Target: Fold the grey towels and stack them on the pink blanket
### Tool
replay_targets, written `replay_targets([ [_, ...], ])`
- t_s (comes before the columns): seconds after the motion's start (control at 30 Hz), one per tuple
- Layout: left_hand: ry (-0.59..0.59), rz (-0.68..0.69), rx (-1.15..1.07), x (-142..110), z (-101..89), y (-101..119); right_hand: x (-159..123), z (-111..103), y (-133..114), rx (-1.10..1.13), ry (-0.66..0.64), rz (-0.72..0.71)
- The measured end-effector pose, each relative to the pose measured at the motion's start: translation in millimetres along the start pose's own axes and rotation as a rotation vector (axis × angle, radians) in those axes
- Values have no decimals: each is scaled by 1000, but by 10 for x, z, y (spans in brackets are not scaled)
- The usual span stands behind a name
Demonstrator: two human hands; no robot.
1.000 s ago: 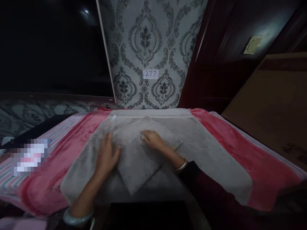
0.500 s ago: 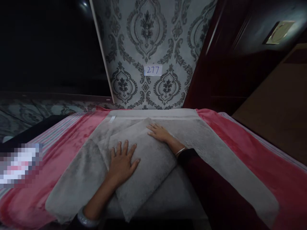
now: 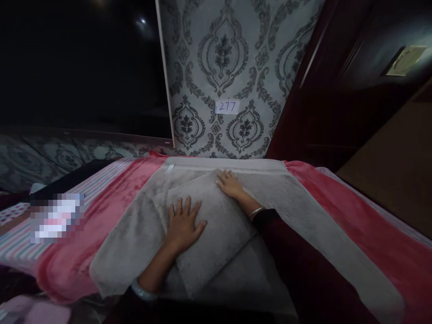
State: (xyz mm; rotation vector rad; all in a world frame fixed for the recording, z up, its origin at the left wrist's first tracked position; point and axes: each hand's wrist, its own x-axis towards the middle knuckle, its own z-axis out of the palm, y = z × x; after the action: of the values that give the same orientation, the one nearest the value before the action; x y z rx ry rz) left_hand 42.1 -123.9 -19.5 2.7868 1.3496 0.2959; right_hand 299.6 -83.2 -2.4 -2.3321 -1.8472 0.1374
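Observation:
A square grey plush cloth lies turned cornerwise on a larger grey plush blanket. My left hand rests flat on the cloth's left part, fingers spread. Near its far corner, my right hand presses down with its fingers stretched out. Neither hand grips anything. The cloth's right side is partly hidden by my right forearm and sleeve. A small white tag shows near the blanket's far left corner.
Under the grey blanket lies a pink-red plush blanket, over a striped sheet. Behind stand a patterned wall with a "277" label and a dark screen at left. A brown cardboard box stands at right.
My left hand has moved from the cloth's left edge onto its surface and spread. My right hand has gone from curled fingers to stretched ones, nearer the far corner. The view has shifted.

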Motion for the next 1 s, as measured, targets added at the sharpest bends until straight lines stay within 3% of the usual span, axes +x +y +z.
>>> replay_targets([
  [0.1, 34, -4, 9, 0, 51, -14, -27, 77, -300, -39, -31, -287],
  [0.17, 46, -7, 21, 4, 89, -26, 9, 122, -396, -31, -67, -342],
  [0.47, 40, 0, 28, 6, 115, -39, 422, 127, -267, -9, -106, -165],
  [0.7, 17, -11, 5, -4, 89, -19, 535, 125, -270, -9, -85, -21],
  [0.87, 17, -18, -17, -13, 79, -8, 430, 48, -367, -27, -104, 23],
  [1.0, -17, -20, -51, -15, 43, 10, 94, 71, -454, -59, -120, -47],
])
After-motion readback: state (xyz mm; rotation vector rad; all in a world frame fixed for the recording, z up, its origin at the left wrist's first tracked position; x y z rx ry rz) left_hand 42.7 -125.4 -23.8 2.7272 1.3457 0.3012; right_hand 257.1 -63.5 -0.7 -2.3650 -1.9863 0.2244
